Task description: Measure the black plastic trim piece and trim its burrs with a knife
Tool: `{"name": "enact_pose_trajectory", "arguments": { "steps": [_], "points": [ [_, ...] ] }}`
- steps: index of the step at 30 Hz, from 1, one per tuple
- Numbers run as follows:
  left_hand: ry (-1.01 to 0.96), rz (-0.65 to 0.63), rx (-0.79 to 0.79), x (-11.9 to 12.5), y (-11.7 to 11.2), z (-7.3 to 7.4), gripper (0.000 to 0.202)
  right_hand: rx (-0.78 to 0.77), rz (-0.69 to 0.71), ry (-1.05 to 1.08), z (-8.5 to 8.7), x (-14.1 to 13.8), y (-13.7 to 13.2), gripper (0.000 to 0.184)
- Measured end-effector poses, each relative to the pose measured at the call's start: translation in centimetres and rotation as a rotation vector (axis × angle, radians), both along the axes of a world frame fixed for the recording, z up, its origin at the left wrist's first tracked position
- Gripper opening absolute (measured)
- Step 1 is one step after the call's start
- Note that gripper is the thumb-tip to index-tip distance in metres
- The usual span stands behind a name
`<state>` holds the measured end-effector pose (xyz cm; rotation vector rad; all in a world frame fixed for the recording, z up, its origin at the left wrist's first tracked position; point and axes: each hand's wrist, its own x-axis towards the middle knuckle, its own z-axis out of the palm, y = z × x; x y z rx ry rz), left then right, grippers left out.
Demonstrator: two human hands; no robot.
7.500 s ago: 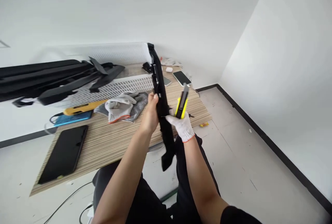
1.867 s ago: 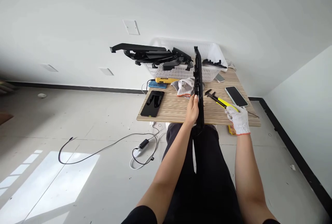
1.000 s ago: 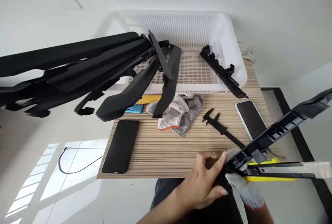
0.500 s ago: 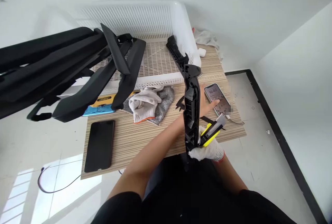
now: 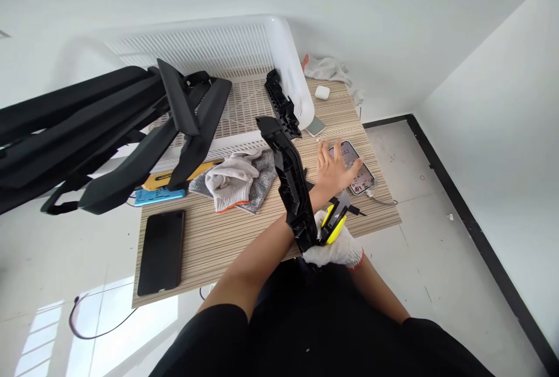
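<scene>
My right hand [image 5: 334,248], in a white knit glove, is closed round the lower end of a long black plastic trim part [image 5: 288,179] and a yellow and black utility knife [image 5: 334,220]. The part leans up and to the left over the wooden table [image 5: 227,231]. My bare left hand [image 5: 335,169] reaches across behind the part, fingers spread, over a lit smartphone [image 5: 358,167] lying near the table's right edge. It holds nothing.
A white slatted basket [image 5: 244,98] at the back holds several long black trim parts [image 5: 131,127] jutting left. Grey gloves [image 5: 238,178], a yellow tool [image 5: 174,176], a blue item [image 5: 159,195], a dark phone [image 5: 161,252], another phone [image 5: 315,125] and an earbud case [image 5: 322,92] lie on the table.
My left hand has let go of the black part and reached over the lit phone. The right hand now holds part and knife together, and the part has tilted left.
</scene>
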<state>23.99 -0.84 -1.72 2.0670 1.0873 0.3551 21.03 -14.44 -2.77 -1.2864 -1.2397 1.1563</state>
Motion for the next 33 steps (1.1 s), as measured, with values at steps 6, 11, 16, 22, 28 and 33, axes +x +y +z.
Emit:
{"name": "enact_pose_trajectory", "arguments": {
  "steps": [6, 11, 16, 22, 28, 33],
  "points": [
    [0.050, -0.026, 0.080, 0.4, -0.3, -0.2, 0.108, -0.014, -0.016, 0.049, 0.6, 0.1, 0.0, 0.026],
    [-0.280, 0.073, -0.060, -0.7, 1.0, -0.6, 0.074, -0.042, -0.040, 0.061, 0.8, 0.1, 0.0, 0.030],
    [-0.675, 0.093, -0.347, -6.8, 2.2, -1.2, 0.042, -0.108, -0.052, 0.121, 0.6, 0.0, -0.3, 0.034],
    [-0.844, 0.015, -0.693, -16.2, -1.0, -0.3, 0.069, -0.260, -0.177, 0.251, 1.2, -0.9, 0.1, 0.038],
    [-0.743, 0.040, -0.569, -17.9, -3.6, 1.0, 0.037, -0.220, -0.234, 0.041, 2.2, -1.3, 1.1, 0.034],
    [-0.710, 0.240, -0.461, -17.1, -3.3, 1.2, 0.045, -0.195, -0.274, 0.093, 1.6, -1.2, 0.6, 0.028]
  ]
}}
